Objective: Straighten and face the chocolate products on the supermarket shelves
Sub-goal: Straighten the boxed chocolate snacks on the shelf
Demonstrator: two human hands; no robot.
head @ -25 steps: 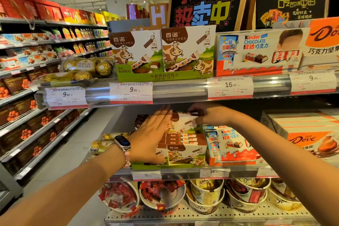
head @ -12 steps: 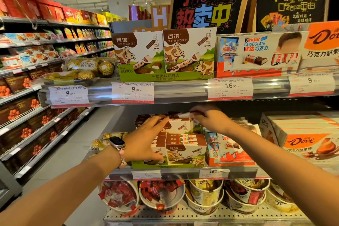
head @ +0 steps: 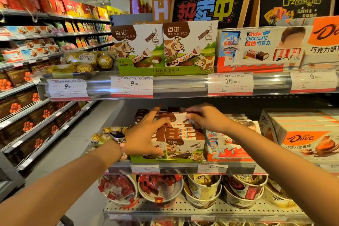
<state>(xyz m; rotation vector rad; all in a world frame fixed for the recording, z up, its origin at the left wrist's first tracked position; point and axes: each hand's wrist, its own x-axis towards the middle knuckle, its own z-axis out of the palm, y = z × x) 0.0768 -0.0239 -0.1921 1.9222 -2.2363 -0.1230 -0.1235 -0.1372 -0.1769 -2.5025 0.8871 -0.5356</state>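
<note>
Your left hand [head: 145,138] is spread wide on the stack of Bainuo chocolate boxes [head: 180,132] on the middle shelf [head: 183,166]. The index finger reaches up and back over the top of the stack, another finger lies along the upper left edge, and the thumb hooks down onto the front of the green display tray [head: 165,159] near its left corner. The fingers are well apart and bracket the left side of the stack; they are not wrapped round any single box.

Your right hand [head: 205,118] sits at the top right of the same stack. Its fingers are bent and close together, and they pinch the right end of the top box [head: 174,118], which lies flat on the pile with its white and brown face up. The fingertips are blurred, so you cannot tell exactly how the thumb meets the box.

The stack stands in the tray at the near edge of the middle shelf, just left of the Kinder boxes [head: 227,145] and well left of the Dove cartons [head: 308,139]. Gold Ferrero packs [head: 104,135] lie to its left.

Against half a second ago, your left hand has opened out further: the thumb has dropped lower onto the tray front and the index finger reaches further over the top. Your right hand has come down a little and closer to the top box. The stack itself has kept its place in the tray.
</note>
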